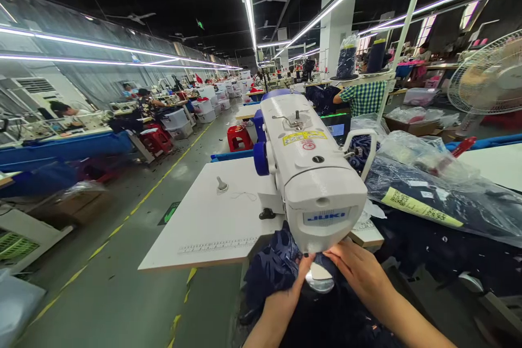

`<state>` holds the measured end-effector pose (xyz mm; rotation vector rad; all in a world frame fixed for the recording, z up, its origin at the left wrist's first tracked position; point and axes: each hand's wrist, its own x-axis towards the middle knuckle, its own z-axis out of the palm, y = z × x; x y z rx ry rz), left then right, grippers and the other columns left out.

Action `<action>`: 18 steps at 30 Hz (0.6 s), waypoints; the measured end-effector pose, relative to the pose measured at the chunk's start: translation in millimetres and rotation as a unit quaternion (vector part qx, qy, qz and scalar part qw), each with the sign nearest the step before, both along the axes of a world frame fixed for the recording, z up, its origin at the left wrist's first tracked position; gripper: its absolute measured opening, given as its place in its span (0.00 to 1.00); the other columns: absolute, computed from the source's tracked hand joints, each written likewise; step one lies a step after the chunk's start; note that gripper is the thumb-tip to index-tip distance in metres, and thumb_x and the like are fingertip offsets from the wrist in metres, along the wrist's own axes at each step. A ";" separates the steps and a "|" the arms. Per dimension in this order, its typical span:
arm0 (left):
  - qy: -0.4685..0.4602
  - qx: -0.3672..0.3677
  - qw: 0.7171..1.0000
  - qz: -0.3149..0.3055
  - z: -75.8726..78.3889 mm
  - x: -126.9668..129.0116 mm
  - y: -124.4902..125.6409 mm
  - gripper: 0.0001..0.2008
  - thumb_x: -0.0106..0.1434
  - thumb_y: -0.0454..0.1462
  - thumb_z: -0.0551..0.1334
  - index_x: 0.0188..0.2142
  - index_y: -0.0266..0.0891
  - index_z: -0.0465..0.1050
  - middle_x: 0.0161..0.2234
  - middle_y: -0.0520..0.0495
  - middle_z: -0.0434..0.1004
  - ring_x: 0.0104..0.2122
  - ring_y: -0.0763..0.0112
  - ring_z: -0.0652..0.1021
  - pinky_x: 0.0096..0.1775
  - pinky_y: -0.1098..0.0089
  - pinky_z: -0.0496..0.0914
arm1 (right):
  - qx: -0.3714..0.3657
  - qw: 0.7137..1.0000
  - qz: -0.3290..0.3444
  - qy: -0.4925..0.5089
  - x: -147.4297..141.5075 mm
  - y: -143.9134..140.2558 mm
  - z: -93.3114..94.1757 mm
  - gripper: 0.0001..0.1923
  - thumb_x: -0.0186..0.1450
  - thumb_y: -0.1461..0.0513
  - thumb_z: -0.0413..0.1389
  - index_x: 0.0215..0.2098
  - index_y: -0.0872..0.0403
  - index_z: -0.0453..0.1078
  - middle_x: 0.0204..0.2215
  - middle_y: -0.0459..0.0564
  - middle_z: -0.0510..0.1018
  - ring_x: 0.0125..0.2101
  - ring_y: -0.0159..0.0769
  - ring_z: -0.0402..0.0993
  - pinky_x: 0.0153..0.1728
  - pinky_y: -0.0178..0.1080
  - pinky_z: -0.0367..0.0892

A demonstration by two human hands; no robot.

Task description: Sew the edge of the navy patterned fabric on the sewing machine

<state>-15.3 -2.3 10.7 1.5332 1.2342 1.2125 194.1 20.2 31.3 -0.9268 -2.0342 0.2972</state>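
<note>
A white sewing machine [322,190] with blue knobs stands in front of me, its head hiding the needle area. Under the head, dark navy fabric [271,261] is bunched around a pale, rounded machine bed end [320,277]. My left hand [287,291] pinches the fabric on the left side of the bed end, thumb pointing up toward the machine head. On the other side, my right hand [354,263] has its fingers closed on the fabric close under the head. The fingertips of both hands are partly hidden by the machine and cloth.
The white table [212,217] bears a ruler strip and a small grey object [222,185]. To the right lie plastic-wrapped dark garments [440,196] with a yellow label, near a fan [495,73]. A red stool [240,138] stands beyond; people sit at other machines.
</note>
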 end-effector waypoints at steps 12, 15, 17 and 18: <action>0.133 -0.004 0.991 0.029 -16.9 8.8 0.6 0.16 0.63 0.46 0.54 0.44 0.49 0.76 0.50 0.48 0.75 0.57 0.50 0.66 0.63 0.44 0.46 | -0.192 0.981 0.005 0.043 -2.2 16.3 7.2 0.06 0.64 0.62 0.55 0.39 0.49 0.73 0.39 0.51 0.76 0.42 0.44 0.72 0.41 0.43 0.69; 0.163 -0.006 0.985 0.060 -13.4 14.0 -2.5 0.16 0.65 0.44 0.51 0.44 0.52 0.75 0.52 0.51 0.73 0.59 0.51 0.63 0.63 0.43 0.43 | -0.329 0.937 0.051 0.106 -3.0 26.4 21.0 0.15 0.60 0.58 0.60 0.45 0.51 0.71 0.39 0.50 0.78 0.40 0.45 0.74 0.41 0.44 0.70; 0.170 -0.016 0.982 0.086 -11.1 18.6 -5.2 0.16 0.66 0.43 0.49 0.44 0.54 0.76 0.52 0.52 0.73 0.59 0.51 0.63 0.63 0.42 0.43 | -0.377 0.911 0.095 0.134 -3.4 32.8 28.1 0.17 0.58 0.56 0.61 0.45 0.52 0.71 0.39 0.50 0.79 0.40 0.46 0.74 0.43 0.45 0.69; 0.164 -0.023 0.981 0.096 -10.0 20.3 -6.2 0.16 0.66 0.43 0.50 0.43 0.54 0.76 0.51 0.53 0.74 0.58 0.51 0.64 0.63 0.42 0.44 | -0.386 0.906 0.109 0.139 -3.5 35.3 30.5 0.18 0.57 0.54 0.61 0.44 0.52 0.71 0.39 0.50 0.79 0.41 0.47 0.74 0.43 0.45 0.69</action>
